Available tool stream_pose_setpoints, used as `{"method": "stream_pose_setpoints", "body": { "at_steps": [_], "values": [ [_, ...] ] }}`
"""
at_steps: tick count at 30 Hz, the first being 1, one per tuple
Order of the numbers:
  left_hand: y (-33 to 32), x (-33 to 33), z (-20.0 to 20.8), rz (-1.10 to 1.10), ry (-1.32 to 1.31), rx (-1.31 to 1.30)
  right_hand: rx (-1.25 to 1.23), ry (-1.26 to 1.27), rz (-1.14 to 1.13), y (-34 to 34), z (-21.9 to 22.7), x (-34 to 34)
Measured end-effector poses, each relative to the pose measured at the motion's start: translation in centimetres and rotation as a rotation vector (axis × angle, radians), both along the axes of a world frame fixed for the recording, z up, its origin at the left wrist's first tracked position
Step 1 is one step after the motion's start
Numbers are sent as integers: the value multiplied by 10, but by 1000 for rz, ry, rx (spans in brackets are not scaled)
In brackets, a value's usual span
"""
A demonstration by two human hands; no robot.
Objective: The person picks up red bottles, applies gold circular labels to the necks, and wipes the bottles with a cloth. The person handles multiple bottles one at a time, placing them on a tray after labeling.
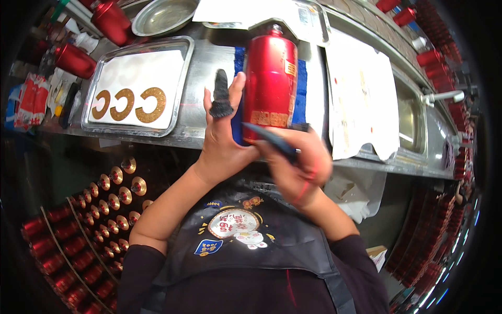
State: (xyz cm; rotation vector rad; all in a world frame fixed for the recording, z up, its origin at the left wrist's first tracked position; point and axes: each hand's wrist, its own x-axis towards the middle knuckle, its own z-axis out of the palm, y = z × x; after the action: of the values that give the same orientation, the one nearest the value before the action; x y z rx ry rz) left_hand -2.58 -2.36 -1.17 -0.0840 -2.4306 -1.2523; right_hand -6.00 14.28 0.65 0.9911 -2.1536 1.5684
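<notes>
A glossy red bottle (269, 78) lies on a blue cloth (301, 97), its neck pointing away from me. Gold patterned decals sit near its base and on its right side. My left hand (224, 138) is beside the bottle's left side, fingers stretched up and apart. A black cover sleeves one finger. Close to the base, my right hand (306, 162) is closed around a dark pointed tool (272, 140), possibly tweezers; blur hides its exact kind. The tool's tip is at the decals on the bottle's lower end; whether it touches them, I cannot tell.
A metal tray (180, 78) at left holds a white sheet with gold C-shaped decals (150, 104). Behind it is a round metal basin (163, 15). White paper (361, 99) lies at right before a sink (410, 115). Racked red bottles (68, 246) stand below left.
</notes>
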Motion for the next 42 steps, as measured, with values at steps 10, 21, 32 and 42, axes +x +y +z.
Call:
{"method": "stream_pose_setpoints", "body": {
  "at_steps": [10,21,32,42],
  "values": [
    [11,24,-7,202,28,-304,-123,-173,-313,23,-10,-21],
    [-2,38,-24,220,-51,-114,284,431,-74,-22,49,-28],
    [-4,39,-11,109,-35,-102,231,221,257,25,16,-24],
    [16,-2,-13,23,120,-132,192,-28,42,54,-12,-20]
  ]
}}
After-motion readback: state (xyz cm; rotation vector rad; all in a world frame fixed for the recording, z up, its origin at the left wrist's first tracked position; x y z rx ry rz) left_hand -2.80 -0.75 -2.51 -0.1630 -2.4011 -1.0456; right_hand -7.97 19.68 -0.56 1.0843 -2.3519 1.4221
